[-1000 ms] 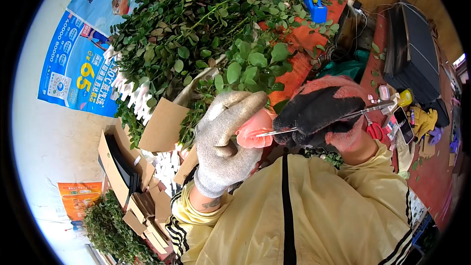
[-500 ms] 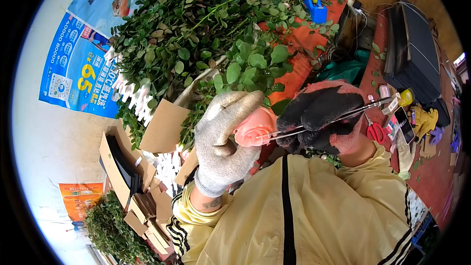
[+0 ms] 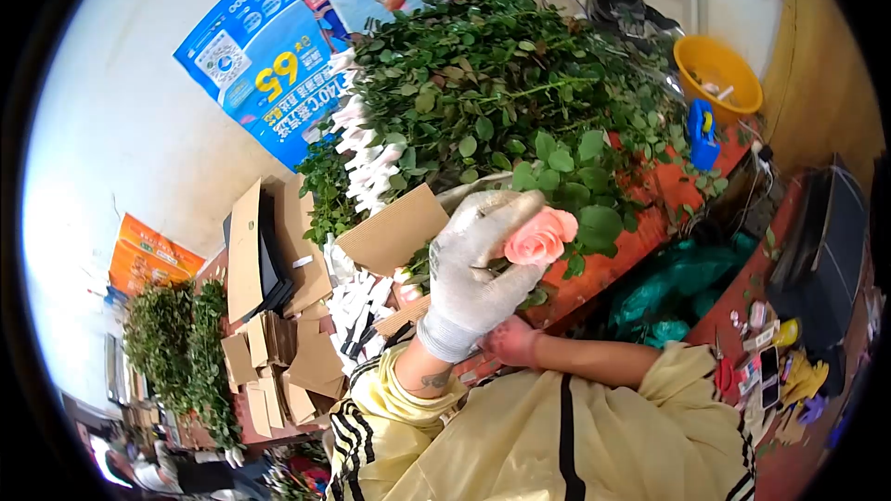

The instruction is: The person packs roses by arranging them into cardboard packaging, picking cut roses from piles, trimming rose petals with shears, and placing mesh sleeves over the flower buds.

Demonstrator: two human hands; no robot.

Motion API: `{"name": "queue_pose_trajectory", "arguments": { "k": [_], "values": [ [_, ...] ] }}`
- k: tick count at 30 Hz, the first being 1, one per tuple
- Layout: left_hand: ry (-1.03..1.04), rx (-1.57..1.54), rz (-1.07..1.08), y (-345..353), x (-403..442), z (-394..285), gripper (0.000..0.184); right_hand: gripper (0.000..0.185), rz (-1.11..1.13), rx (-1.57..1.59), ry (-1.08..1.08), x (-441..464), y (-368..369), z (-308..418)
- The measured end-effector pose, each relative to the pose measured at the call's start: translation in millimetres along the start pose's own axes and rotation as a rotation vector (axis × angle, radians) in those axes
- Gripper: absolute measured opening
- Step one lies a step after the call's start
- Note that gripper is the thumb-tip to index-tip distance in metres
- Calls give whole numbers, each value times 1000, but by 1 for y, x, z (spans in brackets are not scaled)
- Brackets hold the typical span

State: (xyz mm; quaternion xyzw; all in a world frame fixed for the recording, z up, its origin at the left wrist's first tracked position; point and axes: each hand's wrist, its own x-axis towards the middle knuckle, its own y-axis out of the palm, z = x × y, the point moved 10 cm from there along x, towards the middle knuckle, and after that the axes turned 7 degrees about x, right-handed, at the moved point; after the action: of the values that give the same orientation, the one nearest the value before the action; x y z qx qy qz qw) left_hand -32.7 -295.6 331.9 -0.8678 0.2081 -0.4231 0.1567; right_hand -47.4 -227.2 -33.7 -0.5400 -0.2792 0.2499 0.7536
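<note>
I watched the left hand (image 3: 478, 264) gripping the pink rose (image 3: 541, 237), probably light and fragile, best cradled underneath; the right hand (image 3: 512, 341) I could not tell.

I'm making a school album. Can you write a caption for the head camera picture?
A gloved left hand holds a pink rose near a big pile of leafy greenery.

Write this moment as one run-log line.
left hand: gloved, holding pink rose | right hand: partly hidden, grip unclear | around: leafy stems, cardboard sheet, blue dispenser
</note>
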Motion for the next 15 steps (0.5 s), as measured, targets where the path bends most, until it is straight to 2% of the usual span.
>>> {"name": "queue_pose_trajectory", "arguments": {
  "k": [1,3,7,8,10,12,14,15],
  "values": [
    [46,112,-2,-3,-1,-7,43,30,13,-11,-13,18,51,-12],
    [82,142,-19,-6,0,-10,44,39,-48,62,-18,23,50,-7],
    [115,159,-44,-6,1,-17,44,57,-165,339,-48,-2,-35,15],
    [127,182,-18,-4,3,-18,45,57,-144,331,-35,-14,-52,15],
    [138,162,-33,-5,4,-22,46,49,72,368,149,-44,-119,13],
    [47,171,-12,-1,5,-17,44,46,85,555,37,-72,-194,27],
    [55,144,-19,1,6,-15,46,44,-119,716,34,-104,-265,17],
    [74,144,-16,2,7,-17,46,44,-395,514,59,-125,-301,4]
  ]
}}
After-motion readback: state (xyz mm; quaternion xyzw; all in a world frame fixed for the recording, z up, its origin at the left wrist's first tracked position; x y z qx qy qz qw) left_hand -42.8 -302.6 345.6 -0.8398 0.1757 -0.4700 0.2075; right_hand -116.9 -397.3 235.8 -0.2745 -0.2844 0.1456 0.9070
